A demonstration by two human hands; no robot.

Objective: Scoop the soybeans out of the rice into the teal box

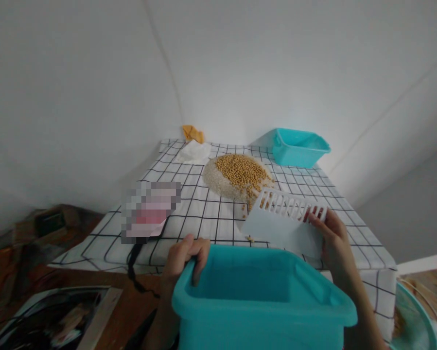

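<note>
My left hand [184, 257] grips the near-left rim of a teal plastic tub [262, 296], fingers curled over the edge into it. My right hand [333, 245] holds a white slotted plastic scoop [282, 223] by its right end, tilted over the tub's far rim. Just beyond the scoop lies a heap of white rice topped with yellow soybeans [238, 177] on the checked tablecloth [203, 214]. A few loose beans lie between the heap and the scoop.
A second teal tub [298, 146] stands at the table's far right. A white cloth [193, 152] and an orange item [192, 132] lie at the far edge by the wall. A blurred pink-white object [149, 211] with a black cord rests at the left.
</note>
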